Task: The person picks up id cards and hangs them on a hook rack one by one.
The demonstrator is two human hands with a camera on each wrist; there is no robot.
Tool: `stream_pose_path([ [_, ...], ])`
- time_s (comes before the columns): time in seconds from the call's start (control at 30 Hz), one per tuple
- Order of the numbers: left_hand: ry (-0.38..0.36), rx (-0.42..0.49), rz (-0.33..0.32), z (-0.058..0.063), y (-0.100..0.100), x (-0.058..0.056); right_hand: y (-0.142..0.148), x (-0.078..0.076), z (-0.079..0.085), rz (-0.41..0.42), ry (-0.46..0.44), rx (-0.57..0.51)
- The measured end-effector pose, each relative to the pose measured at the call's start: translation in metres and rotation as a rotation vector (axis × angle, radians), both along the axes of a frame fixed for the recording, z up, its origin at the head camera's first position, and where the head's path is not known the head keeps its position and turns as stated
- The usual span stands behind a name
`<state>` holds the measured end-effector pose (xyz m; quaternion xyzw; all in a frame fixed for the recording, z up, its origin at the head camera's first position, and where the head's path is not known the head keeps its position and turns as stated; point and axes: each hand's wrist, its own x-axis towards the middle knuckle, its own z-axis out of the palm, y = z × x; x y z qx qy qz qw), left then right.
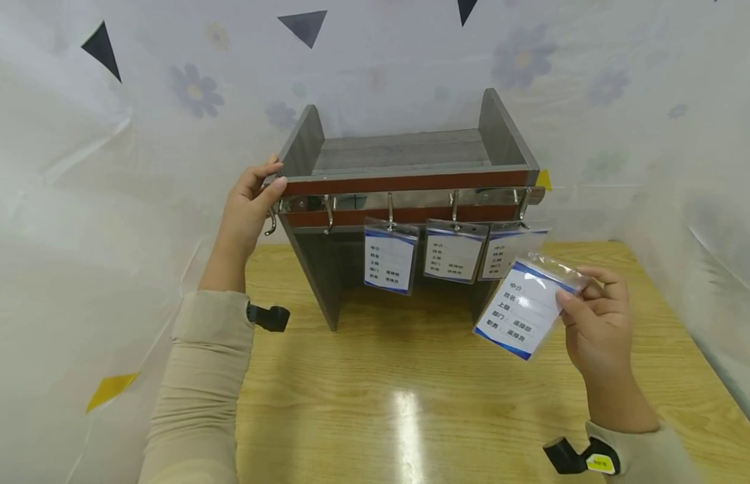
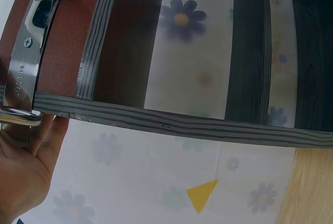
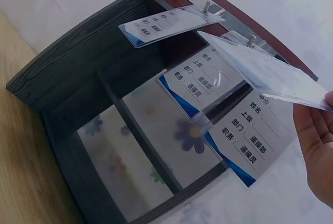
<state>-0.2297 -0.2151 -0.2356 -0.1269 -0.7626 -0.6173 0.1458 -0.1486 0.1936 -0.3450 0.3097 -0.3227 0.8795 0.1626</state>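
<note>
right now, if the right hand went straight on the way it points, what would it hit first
Likely the rightmost hanging badge; the held badge would touch it before the right hand, though depth is unclear.

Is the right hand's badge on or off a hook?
Off: the right hand pinches the badge, its top clear of the hooks.

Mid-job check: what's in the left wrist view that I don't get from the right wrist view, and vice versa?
Only the left wrist view shows the left hand, gripping one end of the grey shelf, and the stamped lettering on the metal rail.

Only the right wrist view shows the right hand, the badge it holds and three hanging badges.

Both show the shelf, the rail with hooks, the flowered wall covering and some tabletop.
</note>
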Motion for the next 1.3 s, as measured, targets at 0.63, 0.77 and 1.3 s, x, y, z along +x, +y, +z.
stream_pose_path([
  [0.63, -0.007, -0.023, 0.011, -0.001, 0.001, -0.002, -0.035, -0.008, 0.01, -0.001, -0.001, 0.261],
  [0.77, -0.008, -0.017, 0.01, -0.002, 0.002, -0.001, -0.044, -0.009, 0.012, -0.048, -0.026, 0.365],
  [1.3, -0.019, -0.018, 0.012, 0.0, 0.0, 0.0, -0.082, -0.02, 0.029, -0.079, -0.119, 0.559],
])
